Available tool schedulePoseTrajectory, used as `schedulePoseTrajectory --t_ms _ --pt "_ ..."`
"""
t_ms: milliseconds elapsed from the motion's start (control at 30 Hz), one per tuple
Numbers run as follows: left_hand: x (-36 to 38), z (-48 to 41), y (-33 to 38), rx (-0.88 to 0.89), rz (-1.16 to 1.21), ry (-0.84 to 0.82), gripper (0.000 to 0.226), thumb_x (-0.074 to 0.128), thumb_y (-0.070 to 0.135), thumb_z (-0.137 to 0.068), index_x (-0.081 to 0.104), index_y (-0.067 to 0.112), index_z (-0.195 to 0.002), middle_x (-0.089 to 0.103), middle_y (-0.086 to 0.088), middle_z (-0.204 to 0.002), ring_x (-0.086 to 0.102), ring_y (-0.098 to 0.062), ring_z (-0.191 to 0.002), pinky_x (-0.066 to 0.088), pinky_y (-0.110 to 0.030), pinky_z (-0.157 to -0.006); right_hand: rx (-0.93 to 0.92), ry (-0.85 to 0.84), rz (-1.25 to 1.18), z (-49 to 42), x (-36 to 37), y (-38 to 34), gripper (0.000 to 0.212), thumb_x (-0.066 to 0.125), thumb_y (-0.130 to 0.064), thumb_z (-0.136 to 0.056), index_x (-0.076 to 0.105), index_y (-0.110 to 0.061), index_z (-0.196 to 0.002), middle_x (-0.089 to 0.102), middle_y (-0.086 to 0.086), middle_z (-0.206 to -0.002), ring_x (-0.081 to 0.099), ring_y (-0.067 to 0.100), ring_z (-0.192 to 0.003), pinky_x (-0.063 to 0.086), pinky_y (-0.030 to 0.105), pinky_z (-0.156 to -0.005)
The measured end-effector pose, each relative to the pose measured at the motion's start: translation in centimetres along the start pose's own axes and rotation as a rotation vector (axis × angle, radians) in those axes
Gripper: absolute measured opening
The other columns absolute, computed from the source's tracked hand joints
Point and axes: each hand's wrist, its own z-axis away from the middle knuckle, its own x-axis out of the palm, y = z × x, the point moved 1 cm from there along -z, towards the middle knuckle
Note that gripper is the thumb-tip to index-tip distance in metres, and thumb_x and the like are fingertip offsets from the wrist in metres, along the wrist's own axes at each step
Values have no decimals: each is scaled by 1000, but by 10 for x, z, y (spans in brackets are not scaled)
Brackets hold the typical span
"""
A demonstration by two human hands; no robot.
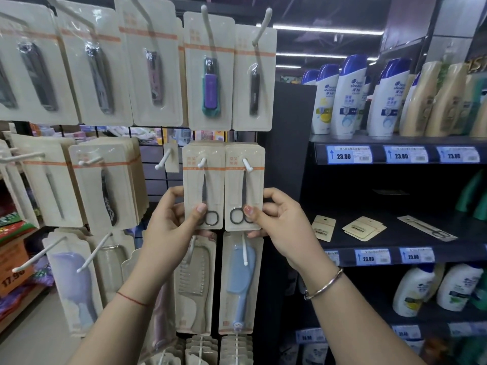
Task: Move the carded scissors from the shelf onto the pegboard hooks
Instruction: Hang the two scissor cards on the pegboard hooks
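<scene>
Two beige cards with small black scissors hang side by side on white pegboard hooks at the centre. My left hand (pixel 172 219) pinches the lower edge of the left scissors card (pixel 203 180), thumb on its front. My right hand (pixel 276 219) pinches the lower part of the right scissors card (pixel 245 185) the same way. The left hook (pixel 202 162) and the right hook (pixel 247 165) pass through the cards' holes. On the dark shelf (pixel 395 243) at the right lie another carded scissors (pixel 427 227) and several small cards (pixel 365 227).
Carded nail clippers (pixel 210 83) hang above, carded combs (pixel 241 280) hang below. An empty white hook (pixel 163 160) sticks out left of the scissors. Shampoo bottles (pixel 347 96) fill the shelves on the right, with price tags (pixel 349 154) along the edges.
</scene>
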Motion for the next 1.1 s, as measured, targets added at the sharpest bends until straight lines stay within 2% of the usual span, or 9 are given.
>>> schedulePoseTrajectory --t_ms 133,433,600,800,933,1100 --pt "-1 -4 -4 -5 3 1 17 58 5 -91 56 22 -96 74 -3 -74 69 -11 -69 61 -31 -59 16 2 4 -5 0 3 11 65 -9 -89 63 -11 -100 76 1 -82 70 7 -76 61 27 -61" --pt "-2 -10 -9 6 -13 1 17 58 6 -91 56 22 -97 75 1 -75 69 -11 -70 61 -32 -59 17 7 22 -11 -3 6 10 67 -11 -89 64 -15 -98 77 -4 -77 70 7 -76 62 30 -65" --pt "-1 -10 -10 -11 -13 -1 17 58 7 -91 57 23 -98 75 -3 -78 70 -15 -74 62 -36 -62 20 0 25 -14 -4 6 10 66 -11 -89 63 -15 -97 76 -5 -75 70 5 -75 61 28 -63" --pt "1 -8 -8 -20 -7 -6 15 59 8 -91 57 19 -100 75 -4 -79 70 -16 -73 61 -34 -61 27 -7 32 -15 -5 8 9 66 -12 -89 63 -15 -97 75 -5 -74 69 3 -75 60 26 -61" --pt "-1 -7 -6 -23 -36 -4 14 60 9 -91 58 20 -99 74 -5 -80 69 -19 -70 57 -27 -54 42 0 35 -14 -5 8 8 67 -13 -89 64 -16 -96 76 -1 -79 69 6 -78 61 28 -63" --pt "-11 -2 -3 -39 -176 40 6 65 14 -88 62 12 -93 73 -10 -84 66 -25 -73 54 -26 -50 75 -12 110 -4 -11 8 11 68 -18 -88 68 -12 -98 75 11 -95 70 12 -78 60 26 -63"
